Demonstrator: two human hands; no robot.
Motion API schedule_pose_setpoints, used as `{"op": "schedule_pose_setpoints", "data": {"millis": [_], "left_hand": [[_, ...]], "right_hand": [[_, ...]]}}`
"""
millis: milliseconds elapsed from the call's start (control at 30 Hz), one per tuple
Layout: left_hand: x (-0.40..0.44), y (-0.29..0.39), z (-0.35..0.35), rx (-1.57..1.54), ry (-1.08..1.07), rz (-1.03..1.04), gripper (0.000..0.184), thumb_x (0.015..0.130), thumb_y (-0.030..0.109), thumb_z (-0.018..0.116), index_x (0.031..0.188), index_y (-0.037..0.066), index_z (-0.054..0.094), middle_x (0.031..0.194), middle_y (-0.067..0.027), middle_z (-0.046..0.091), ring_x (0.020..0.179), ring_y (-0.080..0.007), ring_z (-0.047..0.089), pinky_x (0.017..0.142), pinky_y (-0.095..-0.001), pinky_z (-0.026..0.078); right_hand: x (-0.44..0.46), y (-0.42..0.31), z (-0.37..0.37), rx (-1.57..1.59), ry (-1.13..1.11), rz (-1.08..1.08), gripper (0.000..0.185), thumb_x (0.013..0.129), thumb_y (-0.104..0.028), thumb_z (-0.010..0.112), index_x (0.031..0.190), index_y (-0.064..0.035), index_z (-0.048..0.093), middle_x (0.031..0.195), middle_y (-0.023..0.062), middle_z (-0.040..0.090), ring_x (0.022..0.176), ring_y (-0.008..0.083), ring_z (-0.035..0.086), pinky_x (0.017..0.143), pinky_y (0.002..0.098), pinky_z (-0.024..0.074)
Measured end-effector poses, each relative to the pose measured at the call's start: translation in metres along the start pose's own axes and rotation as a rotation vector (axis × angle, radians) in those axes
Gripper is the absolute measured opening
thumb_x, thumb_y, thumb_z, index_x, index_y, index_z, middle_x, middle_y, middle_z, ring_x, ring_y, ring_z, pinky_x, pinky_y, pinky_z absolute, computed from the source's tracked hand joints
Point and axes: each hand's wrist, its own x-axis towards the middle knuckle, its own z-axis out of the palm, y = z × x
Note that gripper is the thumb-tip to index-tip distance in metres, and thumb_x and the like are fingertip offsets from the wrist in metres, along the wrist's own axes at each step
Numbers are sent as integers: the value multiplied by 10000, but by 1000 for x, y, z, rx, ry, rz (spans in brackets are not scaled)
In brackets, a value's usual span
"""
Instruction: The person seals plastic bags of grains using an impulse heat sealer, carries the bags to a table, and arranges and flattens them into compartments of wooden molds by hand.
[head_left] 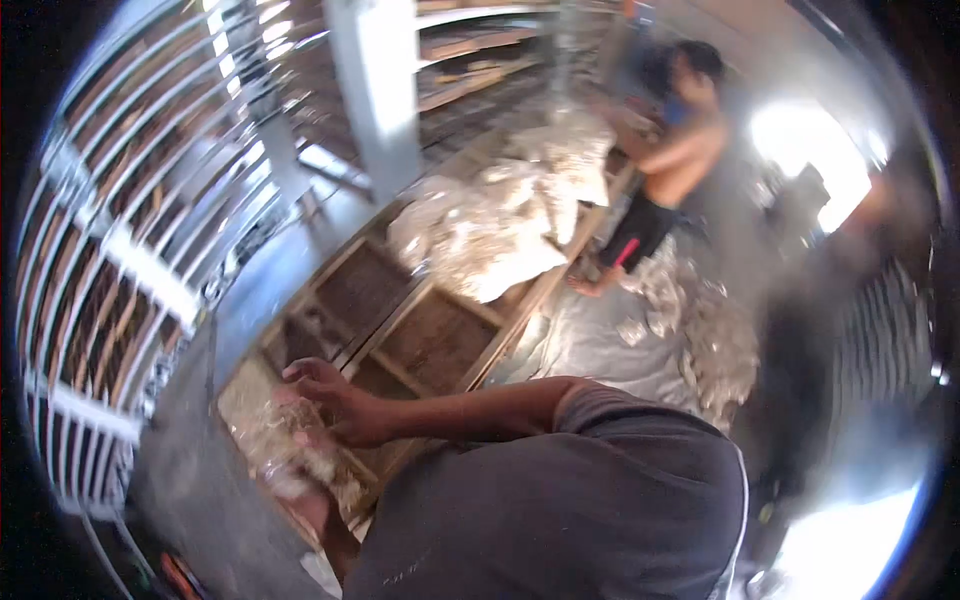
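A clear plastic bag (300, 440) with pale contents rests at the near end of a wooden compartmented bench (425, 290). My right hand (345, 405) reaches across from above with its fingers curled on the bag's plastic, the thumb sticking out. Lower down, my left hand (305, 502) is closed at the bag's near side, partly covered by plastic and blurred. Beside my right hand lie open wooden compartments (440, 335). What is inside the bag is too blurred to name.
Several filled clear bags (490, 220) are heaped along the bench. Another person (680, 150) stands at its far end, hands near the heap. More bags (715, 345) lie on the floor sheet. Slatted racks (120, 260) and a pale post (375, 100) stand opposite.
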Motion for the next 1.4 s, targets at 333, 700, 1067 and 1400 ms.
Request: {"op": "schedule_pose_setpoints", "data": {"millis": [333,700,1067,1400], "left_hand": [[-7,-5,-42,-928,-72,-489,719,958,468,605,1471,-5,431,1373,-142,579,1210,-276,611,994,-403,530],[-17,-1,-83,123,33,-420,463,932,159,737,1358,89,571,1165,-105,658,1041,-255,666,824,-400,567],[9,-11,-65,595,-159,-201,267,959,227,638,1142,32,625,1166,-215,616,1078,-443,627,860,-556,535],[59,87,44,251,46,-289,300,1035,229,541,1201,-13,601,1079,-304,653,1063,-505,625,913,-538,493]], "right_hand": [[-1,36,66,95,-302,481,700,953,-586,677,1327,-6,561,1228,206,662,1072,269,633,922,423,512],[-28,82,45,-244,-344,502,395,950,-223,702,1282,-21,629,1020,182,730,996,356,705,858,432,561],[-39,101,49,-73,-393,599,331,917,-252,753,1156,-25,713,1086,178,726,1042,347,698,899,410,546],[-9,54,-8,-52,-210,528,377,952,-197,666,1241,35,596,1057,211,712,948,322,685,879,398,519]]}}
